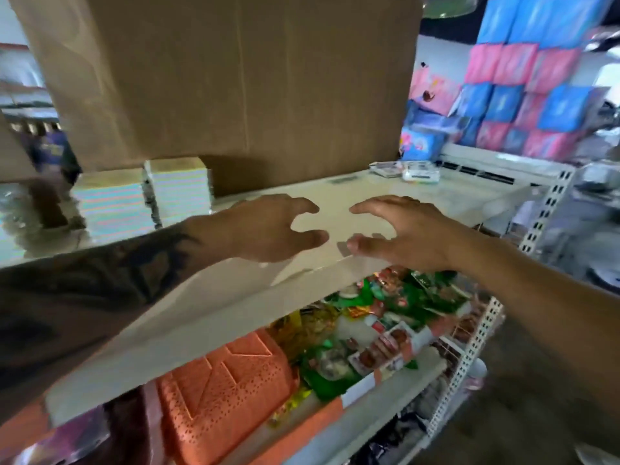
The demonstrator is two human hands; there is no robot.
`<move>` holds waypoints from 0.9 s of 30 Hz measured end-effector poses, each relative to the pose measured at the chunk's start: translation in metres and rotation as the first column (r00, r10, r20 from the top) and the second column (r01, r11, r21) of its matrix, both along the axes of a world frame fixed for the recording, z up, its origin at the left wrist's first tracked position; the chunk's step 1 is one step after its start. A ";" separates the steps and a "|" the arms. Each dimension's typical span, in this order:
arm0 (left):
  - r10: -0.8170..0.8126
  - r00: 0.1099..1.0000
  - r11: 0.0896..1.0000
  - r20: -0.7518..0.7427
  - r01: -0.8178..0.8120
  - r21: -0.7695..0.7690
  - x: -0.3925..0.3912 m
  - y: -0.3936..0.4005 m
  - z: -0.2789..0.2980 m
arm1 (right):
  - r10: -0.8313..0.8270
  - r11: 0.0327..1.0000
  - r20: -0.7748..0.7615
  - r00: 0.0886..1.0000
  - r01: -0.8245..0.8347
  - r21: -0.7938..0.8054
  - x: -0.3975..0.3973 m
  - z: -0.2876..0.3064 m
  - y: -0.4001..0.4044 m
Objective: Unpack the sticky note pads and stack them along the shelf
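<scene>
Two stacks of pastel-striped sticky note pads stand side by side on the left of the cream shelf: a nearer stack and a farther one. My left hand and my right hand hover over the bare middle of the shelf near its front edge. Fingers of both hands are spread and curved toward each other, with nothing between them. A big brown cardboard box stands on the shelf behind the pads and hands.
Small packaged items lie at the shelf's far right end. The lower shelf holds an orange perforated basket and colourful snack packets. Blue and pink packs are piled at the back right. White perforated uprights flank the shelves.
</scene>
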State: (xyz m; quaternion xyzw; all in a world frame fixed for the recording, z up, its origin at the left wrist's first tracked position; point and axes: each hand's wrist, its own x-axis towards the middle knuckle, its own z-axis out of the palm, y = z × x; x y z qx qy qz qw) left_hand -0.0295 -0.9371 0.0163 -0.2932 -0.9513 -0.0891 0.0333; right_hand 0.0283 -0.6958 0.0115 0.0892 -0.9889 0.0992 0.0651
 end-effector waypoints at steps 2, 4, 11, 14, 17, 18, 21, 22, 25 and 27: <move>-0.048 0.999 0.999 -0.006 0.048 -0.008 -0.030 0.035 0.008 | -0.050 0.999 -0.010 0.999 0.050 0.007 -0.020 0.008 0.034; -0.091 0.996 0.996 0.006 0.091 -0.009 -0.060 0.068 0.014 | -0.103 0.994 -0.012 0.995 0.103 0.033 -0.043 0.016 0.066; -0.146 0.989 0.989 0.031 0.146 0.020 -0.160 0.172 0.003 | -0.216 0.974 -0.019 0.976 0.217 0.065 -0.117 0.018 0.154; -0.149 0.988 0.989 0.032 0.149 -0.005 -0.193 0.209 -0.004 | -0.218 0.972 -0.011 0.976 0.218 0.091 -0.148 0.012 0.182; -0.118 0.993 0.993 0.007 0.118 -0.029 -0.221 0.239 -0.007 | -0.200 0.972 -0.021 0.980 0.201 0.120 -0.180 0.007 0.209; -0.106 0.994 0.994 0.004 0.106 -0.040 -0.228 0.246 -0.010 | -0.184 0.975 -0.033 0.982 0.187 0.121 -0.190 0.005 0.217; -0.054 0.998 0.998 -0.012 0.054 -0.015 -0.252 0.271 -0.014 | -0.125 0.983 -0.058 0.990 0.132 0.128 -0.223 0.003 0.246; -0.039 0.999 0.999 -0.009 0.039 -0.013 -0.256 0.275 -0.014 | -0.102 0.983 -0.053 0.993 0.109 0.147 -0.233 0.002 0.252; 0.030 0.999 0.999 0.032 -0.029 -0.038 -0.263 0.294 -0.016 | -0.034 0.988 -0.016 0.999 0.036 0.151 -0.261 0.000 0.271; 0.064 0.997 0.998 0.044 -0.063 -0.020 -0.266 0.303 -0.019 | 0.001 0.989 -0.016 1.000 0.002 0.151 -0.274 -0.003 0.284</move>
